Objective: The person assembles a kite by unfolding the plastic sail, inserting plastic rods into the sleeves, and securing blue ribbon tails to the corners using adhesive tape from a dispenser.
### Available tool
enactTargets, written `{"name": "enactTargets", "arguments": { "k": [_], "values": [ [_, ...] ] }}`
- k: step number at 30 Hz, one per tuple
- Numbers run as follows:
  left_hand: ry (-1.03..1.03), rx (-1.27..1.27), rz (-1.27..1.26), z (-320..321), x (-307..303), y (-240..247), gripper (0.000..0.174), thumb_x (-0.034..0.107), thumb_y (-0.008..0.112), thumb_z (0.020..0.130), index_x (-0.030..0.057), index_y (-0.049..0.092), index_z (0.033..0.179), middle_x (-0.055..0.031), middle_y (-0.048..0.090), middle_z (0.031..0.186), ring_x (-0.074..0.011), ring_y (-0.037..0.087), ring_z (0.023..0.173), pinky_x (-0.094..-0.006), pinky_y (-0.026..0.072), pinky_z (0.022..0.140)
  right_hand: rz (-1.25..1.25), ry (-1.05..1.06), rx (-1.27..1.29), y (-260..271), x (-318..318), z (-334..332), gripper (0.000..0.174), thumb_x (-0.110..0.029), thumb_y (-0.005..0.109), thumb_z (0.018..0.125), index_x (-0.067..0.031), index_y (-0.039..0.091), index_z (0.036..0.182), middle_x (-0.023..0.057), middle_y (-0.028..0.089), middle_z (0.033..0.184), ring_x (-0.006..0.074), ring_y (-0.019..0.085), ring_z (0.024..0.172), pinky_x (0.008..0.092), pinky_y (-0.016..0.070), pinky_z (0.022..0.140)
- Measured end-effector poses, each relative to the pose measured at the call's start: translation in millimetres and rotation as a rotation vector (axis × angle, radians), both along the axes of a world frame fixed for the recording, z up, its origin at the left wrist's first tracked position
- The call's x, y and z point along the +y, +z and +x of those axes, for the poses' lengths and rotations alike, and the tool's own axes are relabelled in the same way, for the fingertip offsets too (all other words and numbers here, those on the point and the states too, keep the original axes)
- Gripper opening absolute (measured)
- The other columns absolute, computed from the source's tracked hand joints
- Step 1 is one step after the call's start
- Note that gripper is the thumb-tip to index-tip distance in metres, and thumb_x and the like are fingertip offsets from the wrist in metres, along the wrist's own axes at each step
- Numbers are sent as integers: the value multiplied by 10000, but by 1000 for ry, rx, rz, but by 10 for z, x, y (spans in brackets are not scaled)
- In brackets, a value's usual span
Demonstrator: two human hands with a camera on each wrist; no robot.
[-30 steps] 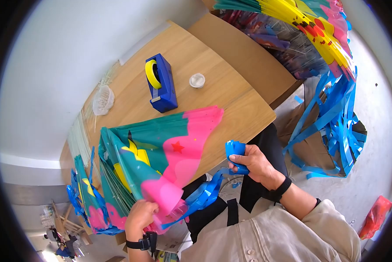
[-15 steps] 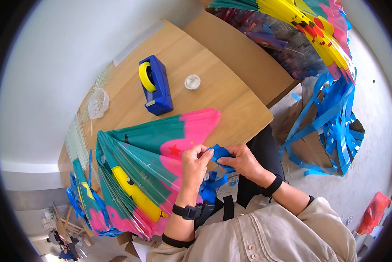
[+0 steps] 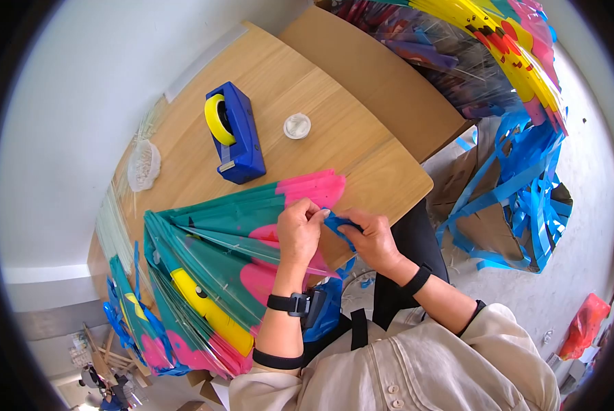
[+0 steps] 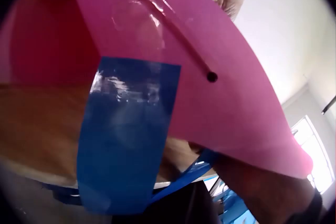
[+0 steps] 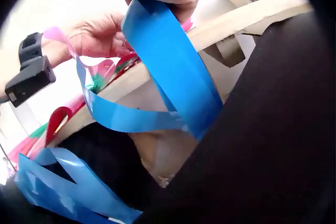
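In the head view my left hand (image 3: 299, 233) pinches the near end of a folded blue plastic ribbon (image 3: 337, 225). My right hand (image 3: 375, 243) holds the same ribbon between thumb and curled fingers, close beside the left. Under and beside the left hand lies a pleated kite-like plastic sheet (image 3: 218, 250), green and pink with a yellow cartoon figure and thin rods. Close up in the left wrist view, its pink film (image 4: 236, 108) has a blue strip (image 4: 126, 140) hanging from it. More ribbon loops (image 5: 173, 66) droop from my right hand in the right wrist view.
On the wooden table (image 3: 348, 130) stand a blue tape dispenser (image 3: 238, 137), a small white cup (image 3: 297, 126), a clear bowl (image 3: 143, 166) and thin rods (image 3: 115, 229). A cardboard box (image 3: 389, 89) and a heap of blue ribbons (image 3: 526, 205) are at the right.
My left hand has left the pink edge of the sheet and come up and right to the blue ribbon. Both hands have since shifted slightly away from my body together.
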State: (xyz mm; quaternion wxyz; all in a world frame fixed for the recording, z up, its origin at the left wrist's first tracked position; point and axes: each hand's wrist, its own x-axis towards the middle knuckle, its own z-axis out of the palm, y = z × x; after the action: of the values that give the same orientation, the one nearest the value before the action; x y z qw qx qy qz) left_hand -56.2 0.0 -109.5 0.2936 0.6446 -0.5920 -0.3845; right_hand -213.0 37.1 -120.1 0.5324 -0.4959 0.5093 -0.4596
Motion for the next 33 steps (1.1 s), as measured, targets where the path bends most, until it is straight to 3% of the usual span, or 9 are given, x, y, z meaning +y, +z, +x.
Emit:
{"name": "enactTargets", "arguments": {
  "k": [2,5,12,14,20,27,30,32,33],
  "values": [
    [27,-198,-258,-49,-1,-101,154,31,751,739,5,604,702,-83,593,623,-161,551,547,-308,425,521,-273,42,325,-90,-37,27,202,29,620,774,-31,657,964,141,643,792,306,635,669,380,496,604],
    [44,-278,-278,-94,7,-126,193,49,767,717,12,579,691,-131,604,663,-255,581,566,-351,441,528,-388,76,474,-145,-80,34,213,22,604,736,-30,651,937,155,620,791,384,610,730,421,495,616],
    [71,-372,-310,-105,19,-196,229,88,778,721,18,563,685,-128,601,649,-274,587,567,-365,443,526,-491,129,643,-181,-101,22,273,-23,590,714,-13,644,981,127,571,807,331,595,766,407,499,665],
    [96,-303,-200,-103,17,-207,244,126,764,731,36,538,707,-123,582,672,-333,573,644,-435,434,566,-521,168,726,-200,-104,24,301,-45,580,716,-6,632,1009,125,567,845,317,588,793,395,495,701],
    [120,-275,-192,-101,11,-188,271,151,777,730,50,525,716,-114,577,650,-326,567,606,-428,435,552,-538,198,782,-144,-112,42,403,-7,581,701,10,607,1102,136,551,876,324,573,811,399,491,711],
    [85,-307,-246,-45,24,-209,242,135,740,765,39,521,734,-144,584,696,-340,574,648,-425,436,564,-589,240,901,-132,-123,73,319,-72,568,767,38,594,1065,127,567,889,301,582,855,386,487,749],
    [-10,-331,-324,95,171,-108,184,129,711,800,31,564,751,-165,619,754,-313,608,671,-398,459,603,-569,268,934,-109,-131,75,274,-72,568,791,39,595,1040,129,567,891,293,585,852,382,487,745],
    [-250,-671,-148,216,362,147,142,123,700,803,22,603,827,-153,628,834,-332,597,843,-430,459,693,-582,266,937,-119,-134,75,238,-70,572,797,37,594,1009,133,566,891,287,586,848,374,489,747],
    [-252,-676,-148,291,456,273,142,123,700,803,22,603,827,-153,628,834,-332,597,843,-430,459,693,-582,264,933,-135,-133,75,238,-70,572,797,37,594,1009,133,566,891,287,586,848,374,489,747]
  ]
}}
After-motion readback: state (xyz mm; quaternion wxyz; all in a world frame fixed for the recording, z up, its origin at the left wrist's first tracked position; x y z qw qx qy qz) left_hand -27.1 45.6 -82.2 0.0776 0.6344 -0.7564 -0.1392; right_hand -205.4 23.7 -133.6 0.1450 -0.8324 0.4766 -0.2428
